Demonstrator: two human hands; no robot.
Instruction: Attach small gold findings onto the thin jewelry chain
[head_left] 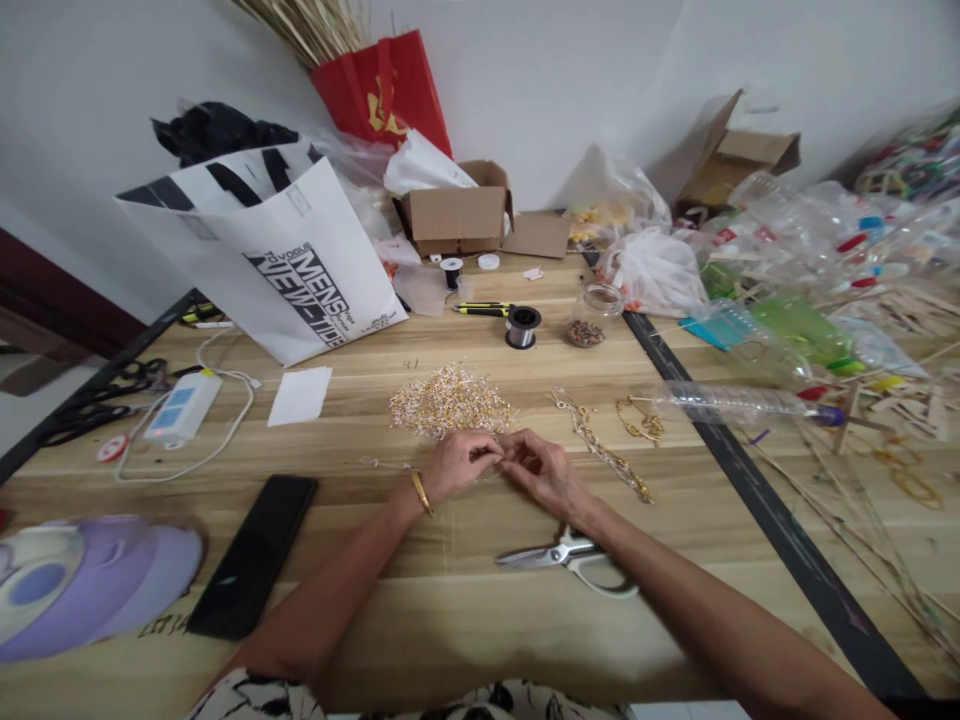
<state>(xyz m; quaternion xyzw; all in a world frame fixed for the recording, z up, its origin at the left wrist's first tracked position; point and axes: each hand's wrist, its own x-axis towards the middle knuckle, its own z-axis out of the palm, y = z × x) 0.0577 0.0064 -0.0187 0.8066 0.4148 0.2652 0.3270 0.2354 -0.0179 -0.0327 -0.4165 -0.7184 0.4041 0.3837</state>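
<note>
Both hands meet mid-worktop, fingertips pinched together: left hand [459,462] and right hand [541,468] curl around something tiny between them, too small to make out, maybe a bit from the bead pile [450,400] just behind the knuckles. Left wrist has one gold bangle [421,493].

Scissors [570,555] lie partly under the right forearm, so one handle loop is hidden. A beaded chain [604,445] runs beside the right hand.

The worktop [465,620] is pale wood with a black strip [780,530] down the right side, against a plain white wall. I count two spools: one wire spool [522,326], one smaller [451,268]. One jar [592,315], one phone [255,565] near the front left, one white bag [277,250], one red bag [382,90] cut off at the top. The right edge is a blurry heap of plastic bottles.
</note>
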